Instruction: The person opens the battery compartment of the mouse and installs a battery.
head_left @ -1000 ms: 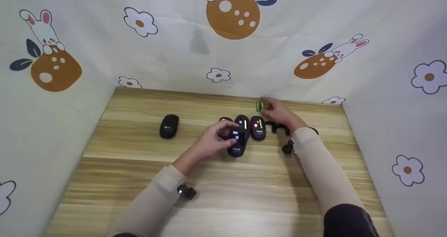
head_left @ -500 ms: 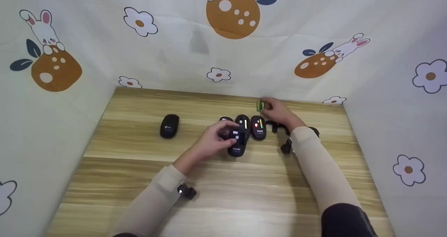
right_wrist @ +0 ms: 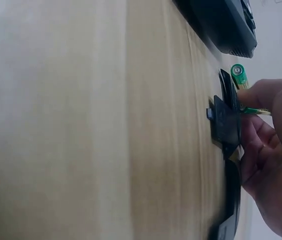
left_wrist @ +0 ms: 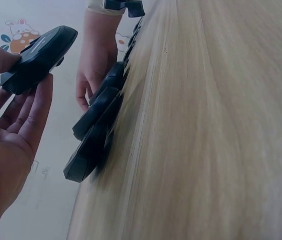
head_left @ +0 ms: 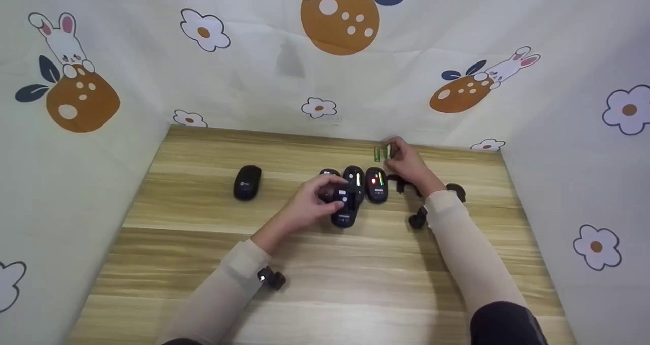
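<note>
My left hand holds a black computer mouse underside up, raised over the table, thumb and fingers on its edges. A dark open slot shows in that underside. My right hand pinches a green battery between thumb and fingers at the back of the table. Just left of it lies another green battery. Beneath and beside the held mouse, several upturned mice sit in a row, among them one mouse with a red light and one mouse with a battery showing in its slot.
A black mouse lies right side up at the left. Thin black covers lie under and near my right hand, with another black piece beyond my right wrist. The patterned cloth wall rises behind the table.
My right hand has lifted one green battery and shifted slightly right, apart from the other battery. The left hand and its mouse stay in place.
</note>
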Demonstrator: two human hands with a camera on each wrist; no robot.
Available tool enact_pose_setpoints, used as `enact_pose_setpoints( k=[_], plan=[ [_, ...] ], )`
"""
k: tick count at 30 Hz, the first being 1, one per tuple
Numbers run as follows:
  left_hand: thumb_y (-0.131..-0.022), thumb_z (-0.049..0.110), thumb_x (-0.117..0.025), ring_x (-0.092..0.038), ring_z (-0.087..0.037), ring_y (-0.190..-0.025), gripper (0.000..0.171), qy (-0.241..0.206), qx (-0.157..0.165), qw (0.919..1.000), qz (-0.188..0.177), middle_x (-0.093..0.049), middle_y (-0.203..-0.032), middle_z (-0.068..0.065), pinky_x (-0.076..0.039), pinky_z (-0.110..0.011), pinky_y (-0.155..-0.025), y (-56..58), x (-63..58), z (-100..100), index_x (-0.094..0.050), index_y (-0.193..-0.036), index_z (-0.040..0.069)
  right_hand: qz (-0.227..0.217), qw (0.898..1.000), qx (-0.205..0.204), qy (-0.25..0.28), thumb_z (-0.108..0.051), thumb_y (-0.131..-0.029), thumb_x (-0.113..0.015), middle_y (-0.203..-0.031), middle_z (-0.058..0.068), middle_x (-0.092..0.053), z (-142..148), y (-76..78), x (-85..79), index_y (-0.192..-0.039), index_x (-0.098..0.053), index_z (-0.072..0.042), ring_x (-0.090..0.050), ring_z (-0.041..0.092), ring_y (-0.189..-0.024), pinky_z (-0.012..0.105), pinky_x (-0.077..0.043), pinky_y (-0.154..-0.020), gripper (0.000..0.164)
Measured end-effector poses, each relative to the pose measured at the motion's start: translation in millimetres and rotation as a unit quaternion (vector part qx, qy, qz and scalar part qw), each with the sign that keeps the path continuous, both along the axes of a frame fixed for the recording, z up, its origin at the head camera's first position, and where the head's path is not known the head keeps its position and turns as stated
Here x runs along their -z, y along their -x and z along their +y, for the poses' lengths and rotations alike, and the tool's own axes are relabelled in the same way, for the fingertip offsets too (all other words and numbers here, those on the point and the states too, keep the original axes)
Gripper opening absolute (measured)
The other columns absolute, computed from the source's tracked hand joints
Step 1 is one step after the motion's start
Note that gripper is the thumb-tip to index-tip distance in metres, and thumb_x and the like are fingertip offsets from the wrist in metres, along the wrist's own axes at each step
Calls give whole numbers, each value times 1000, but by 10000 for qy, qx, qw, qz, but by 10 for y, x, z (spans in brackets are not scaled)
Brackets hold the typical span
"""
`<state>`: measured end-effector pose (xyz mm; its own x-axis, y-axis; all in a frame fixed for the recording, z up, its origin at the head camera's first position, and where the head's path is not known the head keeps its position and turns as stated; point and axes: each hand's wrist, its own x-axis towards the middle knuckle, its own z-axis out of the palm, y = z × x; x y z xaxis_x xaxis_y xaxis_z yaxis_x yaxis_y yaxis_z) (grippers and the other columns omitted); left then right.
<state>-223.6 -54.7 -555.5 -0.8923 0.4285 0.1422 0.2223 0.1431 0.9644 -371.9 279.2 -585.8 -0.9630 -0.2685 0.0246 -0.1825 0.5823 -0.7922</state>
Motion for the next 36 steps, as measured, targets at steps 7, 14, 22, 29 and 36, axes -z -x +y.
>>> enact_pose_setpoints(
  k=[7, 14, 22, 29, 36],
  plan=[
    [-95, 7, -85, -71, -26, -108, 49, -78, 4, 10000, 39, -72, -127, -5, -64, -44, -92, -2, 9, -12, -71, -140, 18, 181, 9978, 485, 417, 1, -101, -68, -104, 11, -60, 28, -77, 41, -144, -60, -6, -58, 24, -87, 29, -48, -71, 44],
    [-94, 10, -86, -69, -26, -111, 50, 47, -51, 10000, -24, -71, -130, -2, -65, -43, -91, -1, 2, -14, -72, -139, 22, 477, 9909, 709, 1045, 7, -101, -68, -103, 16, -63, 37, -167, 43, -141, -63, 0, -61, 24, -84, 23, -51, -63, 41],
    [-94, 8, -86, -70, -26, -112, 50, 66, -98, 9999, -85, -71, -132, -3, -65, -42, -90, -1, -16, -8, -72, -139, 23, 574, 9847, 953, 1345, 6, -104, -69, -106, 15, -61, 39, -284, -59, -144, -62, 1, -60, 25, -90, 23, -50, -69, 40],
    [-94, 8, -86, -69, -30, -112, 50, 62, -88, 9999, -124, -71, -133, -5, -65, -44, -90, -7, -29, -8, -72, -139, 23, 542, 9829, 915, 1505, 7, -103, -70, -111, 20, -63, -8, -417, -188, -144, -62, 2, -61, 26, -95, 21, -51, -75, 42],
    [-94, 7, -86, -70, -28, -112, 50, 7, -90, 9999, -130, -71, -131, -4, -65, -43, -92, -2, -18, -7, -72, -139, 21, 434, 9769, 627, 1998, 3, -101, -76, -111, 15, -64, -106, -640, -311, -139, -66, -3, -65, 22, -97, 23, -58, -81, 39]
  ],
)
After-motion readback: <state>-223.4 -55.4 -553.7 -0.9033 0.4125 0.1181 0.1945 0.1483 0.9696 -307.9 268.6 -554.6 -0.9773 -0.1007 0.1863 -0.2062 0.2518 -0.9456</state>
